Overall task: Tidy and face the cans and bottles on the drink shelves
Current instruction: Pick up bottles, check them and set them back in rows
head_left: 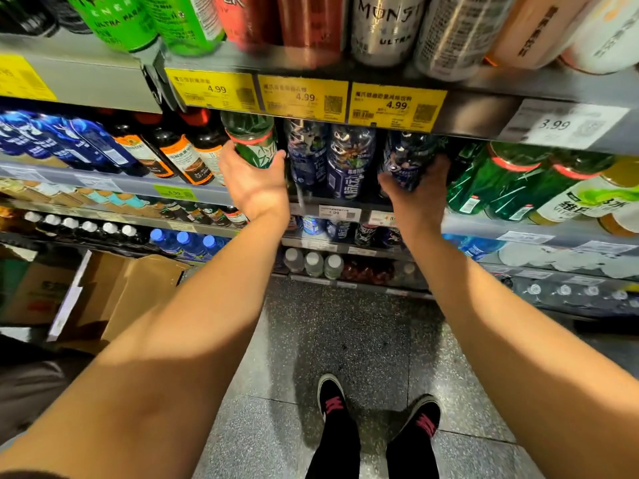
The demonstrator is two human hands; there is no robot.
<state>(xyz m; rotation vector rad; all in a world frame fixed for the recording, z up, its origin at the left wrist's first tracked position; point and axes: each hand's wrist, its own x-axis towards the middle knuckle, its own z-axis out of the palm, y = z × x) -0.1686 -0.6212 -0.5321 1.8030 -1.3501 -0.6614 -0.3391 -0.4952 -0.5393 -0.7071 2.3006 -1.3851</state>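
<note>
My left hand (254, 183) grips a dark green bottle with a red band (252, 138) from below, on the second shelf under the yellow price tags. My right hand (416, 188) holds a dark blue bottle (406, 157) on the same shelf, fingers curled around its lower part. Between my hands stand two dark blue bottles (328, 157) with white lettering. More green bottles with red bands (501, 181) lean at the right. Energy drink cans (383, 25) fill the shelf above.
Brown bottles with orange labels (179, 157) and blue bottles (69, 143) line the left of the shelf. Lower shelves hold water bottles (313, 262). An open cardboard box (117, 295) sits on the floor at left. My shoes (380, 413) stand on speckled floor.
</note>
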